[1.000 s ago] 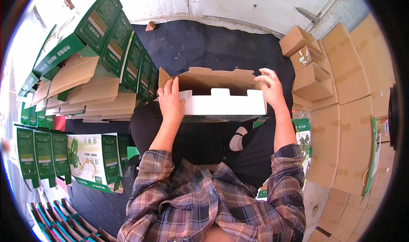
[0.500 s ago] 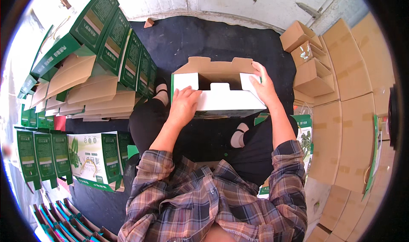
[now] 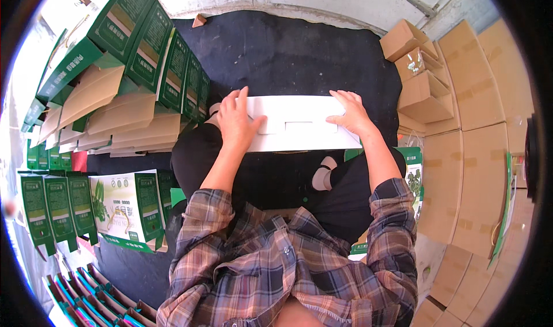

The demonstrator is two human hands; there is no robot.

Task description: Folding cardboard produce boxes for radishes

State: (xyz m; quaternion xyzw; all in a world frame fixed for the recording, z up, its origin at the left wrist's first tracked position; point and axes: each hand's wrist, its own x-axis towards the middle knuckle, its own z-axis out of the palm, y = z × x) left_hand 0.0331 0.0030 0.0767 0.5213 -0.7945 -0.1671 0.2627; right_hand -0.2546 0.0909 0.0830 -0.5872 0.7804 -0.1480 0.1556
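A cardboard carton [image 3: 296, 109] stands in front of me between my knees, its white upper face turned up. The flaps lie folded flat, with a tab tucked at a slot near the middle. My left hand [image 3: 235, 122] grips its left end, fingers over the far edge and thumb on the white face. At the opposite end my right hand [image 3: 350, 115] holds the carton in the same way, its thumb pointing inward. The carton's inside and most of its sides are hidden.
Green printed cartons [image 3: 144, 56] are stacked at the left, more green and white cartons [image 3: 121, 206] below them. Brown boxes [image 3: 475, 91] line the right side, with smaller open boxes [image 3: 423, 96] beside them. Dividers in a tray [image 3: 98, 298] show lower left. Black cloth [image 3: 282, 50] covers the floor.
The carton's brown far flap has folded down over the opening, so the top is now closed. My left hand has moved up to the far left edge; my right hand has shifted slightly inward.
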